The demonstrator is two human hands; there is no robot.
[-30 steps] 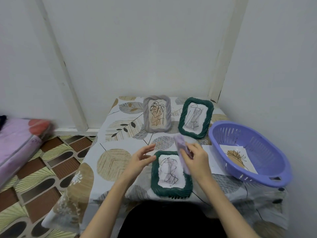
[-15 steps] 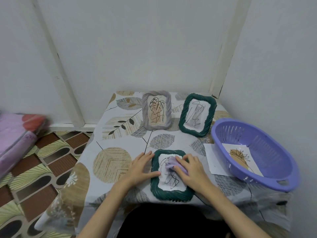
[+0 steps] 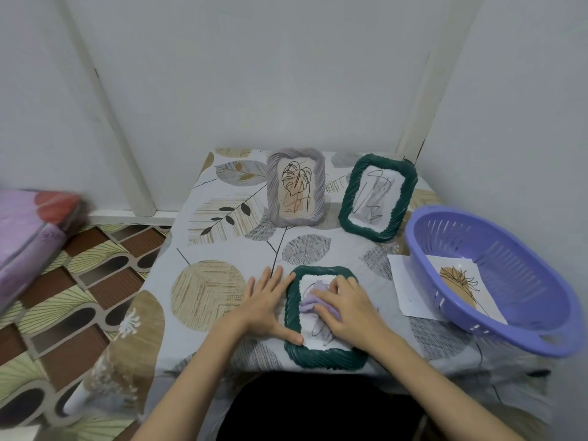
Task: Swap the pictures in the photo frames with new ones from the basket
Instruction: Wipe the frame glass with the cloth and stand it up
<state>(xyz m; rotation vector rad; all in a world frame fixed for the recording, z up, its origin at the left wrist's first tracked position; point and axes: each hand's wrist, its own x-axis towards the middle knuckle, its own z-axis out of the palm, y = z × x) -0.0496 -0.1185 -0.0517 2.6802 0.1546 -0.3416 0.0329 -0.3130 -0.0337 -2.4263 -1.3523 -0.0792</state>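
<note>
Here, a green frame (image 3: 324,354) lies flat at the near edge of the table (image 3: 222,249), which is covered with a leaf-patterned cloth. The left hand (image 3: 270,308) rests flat and spread on the table just left of this frame, its thumb lying on the frame's near-left corner and its fingers touching the left border. The right hand (image 3: 345,308) presses down on a crumpled lilac cloth (image 3: 313,300) that sits on the picture inside the frame; the fingers curl over the cloth and hold it against the glass. Far across the table, a grey frame (image 3: 296,189) stands upright with a leaf drawing in it, and just right of it a second green frame (image 3: 378,197) stands tilted, holding a scribbled line drawing. At the right side of the table sits a purple basket (image 3: 496,281), with one picture (image 3: 461,288) of a brown and black plant shape lying in its bottom. A white sheet (image 3: 405,288) lies on the table between the near frame and the basket, partly tucked under the basket's rim. At far left, off the table, is a pink bundle (image 3: 28,230) on a patterned floor.
</note>
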